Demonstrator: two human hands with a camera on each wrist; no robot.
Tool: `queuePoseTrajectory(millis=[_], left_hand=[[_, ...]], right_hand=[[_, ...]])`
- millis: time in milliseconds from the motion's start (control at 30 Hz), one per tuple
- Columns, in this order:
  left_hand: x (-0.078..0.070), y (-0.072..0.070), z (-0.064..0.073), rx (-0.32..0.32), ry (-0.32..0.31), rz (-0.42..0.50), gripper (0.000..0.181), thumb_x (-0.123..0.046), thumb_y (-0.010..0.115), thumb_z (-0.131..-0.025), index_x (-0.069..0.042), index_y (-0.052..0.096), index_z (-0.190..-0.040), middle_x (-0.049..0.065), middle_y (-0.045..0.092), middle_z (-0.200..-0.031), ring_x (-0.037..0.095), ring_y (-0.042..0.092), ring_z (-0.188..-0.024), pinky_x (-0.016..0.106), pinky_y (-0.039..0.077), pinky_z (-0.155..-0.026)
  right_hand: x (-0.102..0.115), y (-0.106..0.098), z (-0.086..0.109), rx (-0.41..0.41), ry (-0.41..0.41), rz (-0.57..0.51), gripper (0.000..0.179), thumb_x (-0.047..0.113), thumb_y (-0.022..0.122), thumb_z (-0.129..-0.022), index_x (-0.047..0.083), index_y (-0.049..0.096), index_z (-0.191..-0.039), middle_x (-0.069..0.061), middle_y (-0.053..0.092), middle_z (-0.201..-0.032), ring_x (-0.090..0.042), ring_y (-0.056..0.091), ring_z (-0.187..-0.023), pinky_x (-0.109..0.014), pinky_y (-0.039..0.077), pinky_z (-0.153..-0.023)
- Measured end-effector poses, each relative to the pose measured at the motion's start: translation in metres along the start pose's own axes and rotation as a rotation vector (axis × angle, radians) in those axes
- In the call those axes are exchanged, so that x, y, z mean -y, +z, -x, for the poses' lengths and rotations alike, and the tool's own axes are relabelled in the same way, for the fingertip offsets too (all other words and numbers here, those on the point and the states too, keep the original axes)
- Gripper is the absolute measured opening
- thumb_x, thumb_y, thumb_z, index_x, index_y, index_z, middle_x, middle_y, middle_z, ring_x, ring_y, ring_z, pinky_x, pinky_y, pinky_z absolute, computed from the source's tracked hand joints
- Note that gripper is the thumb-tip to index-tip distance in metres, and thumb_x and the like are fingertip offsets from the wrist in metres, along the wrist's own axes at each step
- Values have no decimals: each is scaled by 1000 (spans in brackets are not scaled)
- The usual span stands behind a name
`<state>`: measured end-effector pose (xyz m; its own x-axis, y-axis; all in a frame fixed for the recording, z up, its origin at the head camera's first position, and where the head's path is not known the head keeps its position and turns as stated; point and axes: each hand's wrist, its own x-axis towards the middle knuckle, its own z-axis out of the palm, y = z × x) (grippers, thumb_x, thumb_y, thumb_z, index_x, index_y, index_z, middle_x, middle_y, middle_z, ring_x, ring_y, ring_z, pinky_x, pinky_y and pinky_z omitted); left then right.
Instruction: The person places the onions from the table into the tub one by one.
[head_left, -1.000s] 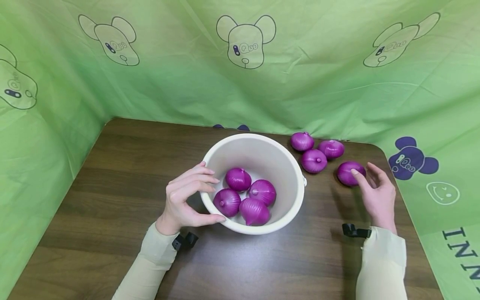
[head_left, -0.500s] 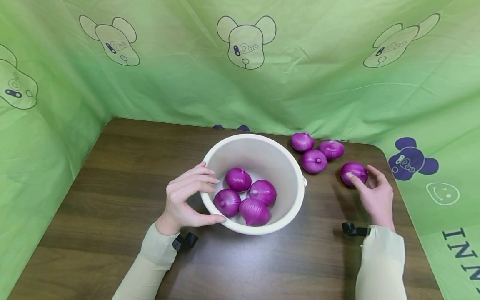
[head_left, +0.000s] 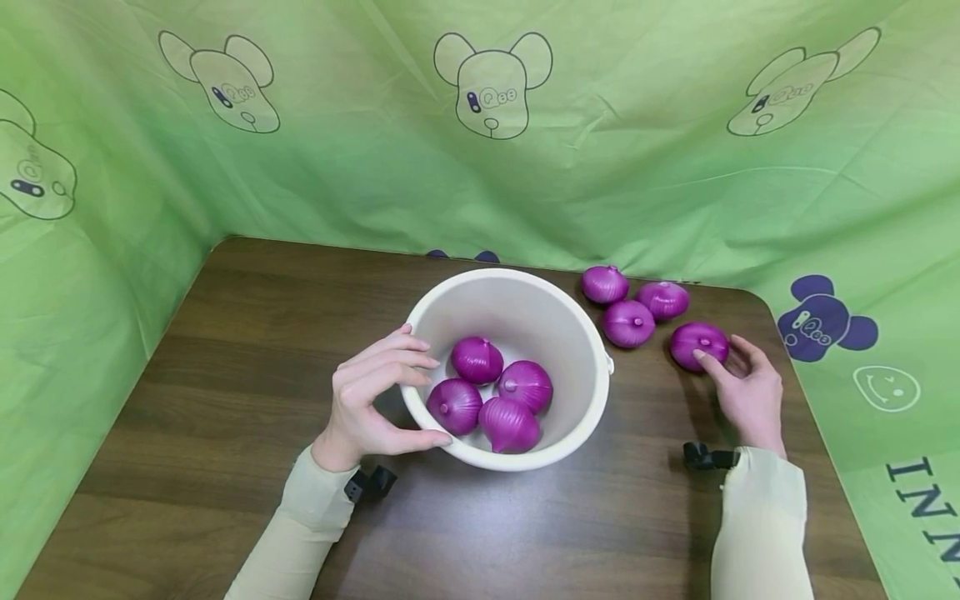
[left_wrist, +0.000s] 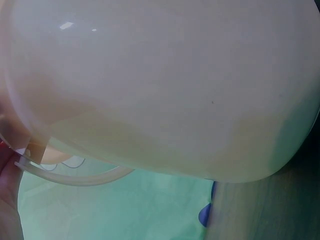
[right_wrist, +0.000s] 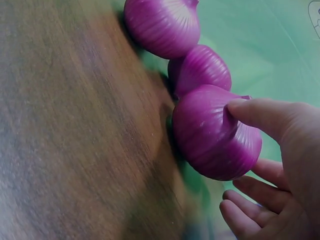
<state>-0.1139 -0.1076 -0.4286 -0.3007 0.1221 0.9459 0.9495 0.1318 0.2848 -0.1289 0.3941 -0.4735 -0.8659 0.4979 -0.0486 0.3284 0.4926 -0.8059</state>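
By brown wooden table's (head_left: 225,392) right edge, right hand (head_left: 752,398) pinched round purple onion (head_left: 697,339); left hand (head_left: 358,405) gripped white plastic bucket (head_left: 557,329).

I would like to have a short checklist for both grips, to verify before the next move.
1. Left grip holds the bucket at its rim: ok.
2. Right grip touches the nearest loose onion: ok.
3. Hold on that onion is firm: cannot tell.
4. That onion is over the opening: not ok, it is to the right.
5. Room inside: ok, four onions lie at the bottom.
6. Handle clear of the opening: ok.
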Motion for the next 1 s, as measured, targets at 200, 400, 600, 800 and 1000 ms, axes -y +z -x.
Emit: queuePoseTrajectory(millis=[200,400,600,800,1000], left_hand=[[0,0,0,0,-5,2,51,-47,90,-72,0,72,-80,14,73,-85,34,71,-85,56,53,-99],[0,0,0,0,-10,4,51,-47,90,-72,0,72,-80,15,73,-84,34,71,-85,56,53,-99],[0,-1,-1,4,-14,4,51,-47,90,-72,0,72,-80,15,73,-85,34,71,-86,56,53,-99],[-1,0,-1,8,-17,7,51,-47,90,-72,0,72,-80,15,73,-85,34,71,-86,56,53,-99],[-1,0,0,6,-14,7,51,-47,90,-72,0,72,-80,15,73,-85,36,70,-83,56,53,-99]], right_hand=[[-3,0,-3,31,2,22,82,42,73,-94,8,35,-158,-24,47,-148,-30,50,-135,-10,44,-98],[-3,2,-5,50,1,17,81,41,71,-95,7,33,-158,-26,47,-147,-28,50,-135,-5,44,-92],[-2,4,-5,57,19,2,82,43,70,-96,7,31,-159,-24,42,-153,-27,48,-137,-6,43,-95],[-2,3,-3,42,39,-16,83,44,72,-94,10,33,-159,-21,42,-154,-17,53,-132,-2,45,-85],[-3,4,-2,26,38,-13,82,43,74,-93,12,36,-158,-19,42,-155,-7,59,-120,-3,47,-80]])
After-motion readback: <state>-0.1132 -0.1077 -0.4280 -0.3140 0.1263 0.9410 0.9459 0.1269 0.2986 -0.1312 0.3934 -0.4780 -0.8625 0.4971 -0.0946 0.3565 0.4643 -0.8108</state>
